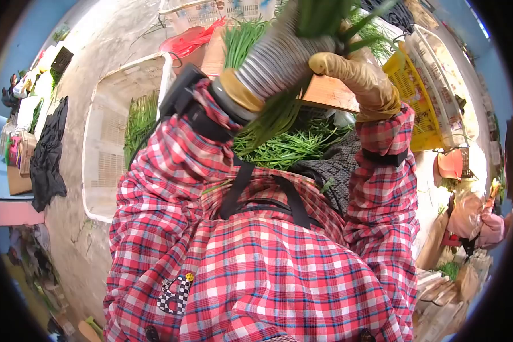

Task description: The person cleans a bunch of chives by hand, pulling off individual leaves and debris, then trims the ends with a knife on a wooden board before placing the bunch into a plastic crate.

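Observation:
A bunch of long, flat green leaves like garlic chives [322, 20] is raised at the top of the head view, its tail ends hanging below my wrist. My left hand [282, 60], ringed by many grey bands, is closed around it; the leaves hide its fingertips. My right hand [362, 80], in a tan glove, is at the bunch from the other side. Its thumb lies against the grey bands, and its other fingers are partly behind the leaves. Below both hands, loose chives [290, 145] lie in a heap by my lap. A wooden board [330, 91] is just beyond them.
At left stands a white crate [91, 154] with chives inside. More chives [242, 43] lie on the board's far left, near red plastic strips [202, 40]. A yellow basket [419, 102] leans at right. Black cloth [50, 154] lies on the floor far left.

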Tool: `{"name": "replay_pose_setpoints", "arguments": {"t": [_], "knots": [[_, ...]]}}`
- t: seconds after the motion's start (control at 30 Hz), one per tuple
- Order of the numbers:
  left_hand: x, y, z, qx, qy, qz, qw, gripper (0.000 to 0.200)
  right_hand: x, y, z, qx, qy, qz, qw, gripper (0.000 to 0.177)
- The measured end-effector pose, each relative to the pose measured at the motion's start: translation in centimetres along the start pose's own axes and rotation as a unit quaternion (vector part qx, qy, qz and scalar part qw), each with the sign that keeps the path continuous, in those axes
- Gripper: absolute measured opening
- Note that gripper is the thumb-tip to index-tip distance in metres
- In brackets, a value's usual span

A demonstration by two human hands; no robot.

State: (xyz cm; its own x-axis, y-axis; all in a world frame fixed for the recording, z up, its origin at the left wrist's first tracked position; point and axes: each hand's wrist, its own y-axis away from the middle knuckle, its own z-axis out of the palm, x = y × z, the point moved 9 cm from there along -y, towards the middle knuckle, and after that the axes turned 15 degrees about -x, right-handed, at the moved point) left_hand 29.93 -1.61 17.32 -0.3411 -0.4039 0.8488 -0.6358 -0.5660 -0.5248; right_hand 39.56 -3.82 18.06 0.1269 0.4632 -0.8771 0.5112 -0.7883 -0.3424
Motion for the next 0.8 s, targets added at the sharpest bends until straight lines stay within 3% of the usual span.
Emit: {"name": "replay_pose_setpoints", "arguments": {"t": [0.03,0.07,0.1,0.13,0.2,0.23,0.3,0.37,0.43,0.5,0.53,0.57,0.6,0.63,0.67,0.7,0.73,0.77,0.8], "knots": [[-1.3,0.4,1.1,0.027,0.074,-0.071,0.994,0.036,0.5,0.0,0.1,-0.008,-0.012,0.054,0.998,0.078],[-3.1,-0.6,2.0,-0.026,-0.038,-0.062,0.997,0.037,1.1,0.2,0.5,-0.016,-0.025,0.109,0.994,0.067],[-3.8,-1.4,3.1,-0.078,-0.151,-0.052,0.984,0.037,1.2,0.3,1.0,-0.014,-0.024,0.112,0.993,0.067],[-4.9,-1.4,3.4,-0.081,-0.148,-0.051,0.984,0.037,0.8,0.3,0.9,0.033,-0.040,0.060,0.997,0.054],[-3.9,-1.4,3.6,-0.044,0.008,-0.013,0.999,0.043,-0.5,0.8,0.1,0.083,-0.009,-0.022,0.996,0.029],[-3.5,-1.3,3.5,-0.044,0.008,-0.009,0.999,0.043,-0.5,0.7,0.2,0.082,-0.006,-0.024,0.996,0.029],[-2.4,-0.8,3.6,-0.108,-0.226,-0.042,0.967,0.045,0.3,1.6,-1.3,0.191,-0.003,-0.027,0.981,0.025],[-1.7,0.8,2.1,-0.079,-0.192,-0.046,0.977,0.042,2.3,1.5,-3.0,0.204,-0.036,-0.041,0.977,0.023],[0.4,2.8,-0.9,0.015,-0.177,-0.009,0.984,0.035,2.5,1.8,-4.1,0.221,-0.111,-0.047,0.968,0.020],[-1.9,5.9,-2.9,-0.054,0.088,-0.173,0.980,0.041,1.1,2.1,-4.9,0.256,-0.058,-0.028,0.965,0.017],[-3.8,7.9,-1.4,-0.142,0.281,-0.176,0.933,0.050,0.2,2.3,-5.3,0.280,-0.015,-0.045,0.959,0.016],[-5.3,9.9,0.4,-0.226,0.458,-0.171,0.843,0.058,-0.7,2.4,-5.4,0.302,0.026,-0.065,0.951,0.015],[-6.3,10.3,2.1,-0.236,0.449,-0.200,0.838,0.067,-1.2,2.0,-4.7,0.291,0.074,-0.093,0.949,0.024],[-7.0,10.3,4.2,-0.244,0.439,-0.227,0.834,0.075,-1.9,1.9,-3.0,0.247,0.368,-0.065,0.894,0.023],[-7.1,9.9,5.7,-0.214,0.504,-0.224,0.806,0.076,2.2,2.0,-2.4,0.249,-0.080,-0.234,0.936,0.021],[-7.1,9.7,6.6,-0.185,0.566,-0.220,0.773,0.077,0.5,1.6,-0.8,0.239,-0.076,-0.251,0.935,0.021],[-7.3,9.4,6.0,-0.168,0.593,-0.177,0.767,0.075,-2.2,1.3,2.0,0.202,0.077,-0.231,0.949,0.026],[-14.4,9.6,2.5,0.013,0.452,-0.154,0.879,0.070,-4.2,1.4,4.9,0.165,0.228,-0.202,0.938,0.031],[-13.6,9.5,2.3,0.010,0.445,-0.144,0.884,0.070,-5.1,1.4,7.7,0.129,0.374,-0.167,0.903,0.036]]}}
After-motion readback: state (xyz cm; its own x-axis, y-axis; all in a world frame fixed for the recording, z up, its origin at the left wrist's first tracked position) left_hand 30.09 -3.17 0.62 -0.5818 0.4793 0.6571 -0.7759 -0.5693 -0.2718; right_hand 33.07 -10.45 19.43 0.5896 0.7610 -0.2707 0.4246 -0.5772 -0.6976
